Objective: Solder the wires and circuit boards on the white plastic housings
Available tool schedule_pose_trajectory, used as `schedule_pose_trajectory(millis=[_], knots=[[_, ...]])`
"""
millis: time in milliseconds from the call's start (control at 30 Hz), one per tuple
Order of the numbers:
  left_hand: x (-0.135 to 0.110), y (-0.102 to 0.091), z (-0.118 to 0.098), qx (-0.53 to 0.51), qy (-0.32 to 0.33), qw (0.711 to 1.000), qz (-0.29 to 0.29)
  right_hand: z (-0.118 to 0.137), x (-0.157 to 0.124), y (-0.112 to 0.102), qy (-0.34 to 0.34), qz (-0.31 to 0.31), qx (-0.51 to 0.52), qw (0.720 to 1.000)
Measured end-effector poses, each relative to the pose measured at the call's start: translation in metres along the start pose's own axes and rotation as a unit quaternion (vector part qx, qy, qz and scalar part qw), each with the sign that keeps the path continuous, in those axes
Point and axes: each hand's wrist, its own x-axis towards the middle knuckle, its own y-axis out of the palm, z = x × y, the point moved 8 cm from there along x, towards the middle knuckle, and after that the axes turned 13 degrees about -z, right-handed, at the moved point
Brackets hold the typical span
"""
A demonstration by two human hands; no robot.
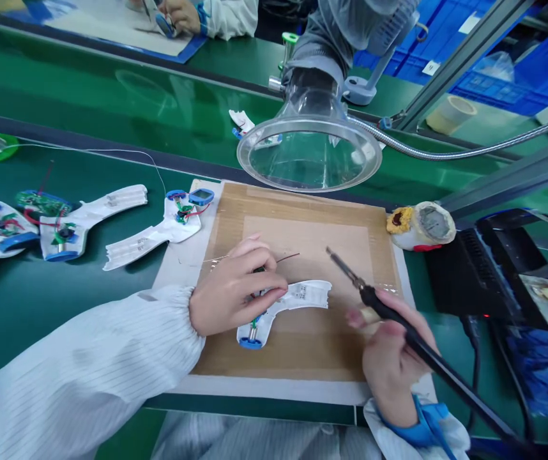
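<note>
Left grip (238, 287) on white strip (297, 299) | right grip (393, 358): soldering iron (389, 312) | over cardboard mat (303, 223)

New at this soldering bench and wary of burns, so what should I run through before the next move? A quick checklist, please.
1. Soldering iron firmly in right hand: ok.
2. Iron tip apart from left hand: ok.
3. White flex strip held on the cardboard mat by the left hand: ok.
4. Wire seated at its joint: cannot tell, the fingers hide it.
5. Iron tip clean: cannot tell, too small to see.
6. Fume hood drawing air: cannot tell.
</note>
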Motion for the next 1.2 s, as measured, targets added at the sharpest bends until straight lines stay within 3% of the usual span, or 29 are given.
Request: schedule_pose_trajectory(millis=[100,300,500,767,933,1133,1200], knots=[[-0.003,0.006,0.000,-0.004,-0.003,1.000,0.011,0.008,-0.003,-0.014,-0.036,-0.048,0.057,0.997],[-0.004,0.008,0.002,-0.009,-0.006,1.000,0.020,0.016,-0.006,-0.008,-0.078,0.006,0.048,0.996],[-0.005,0.010,0.004,-0.015,-0.004,1.000,0.018,0.020,-0.005,-0.004,-0.073,0.061,0.017,0.995],[-0.006,0.012,0.004,-0.006,-0.003,1.000,0.024,0.022,-0.005,0.000,-0.076,0.082,0.017,0.994],[-0.003,0.007,0.007,-0.001,-0.016,1.000,-0.005,0.026,-0.004,0.003,-0.100,0.091,0.050,0.990],[-0.003,0.012,0.006,0.024,-0.012,1.000,-0.007,0.023,-0.001,-0.007,-0.100,0.009,0.040,0.994],[-0.003,0.013,0.005,0.029,-0.007,1.000,-0.008,0.021,0.000,-0.007,-0.088,0.007,0.023,0.996]])
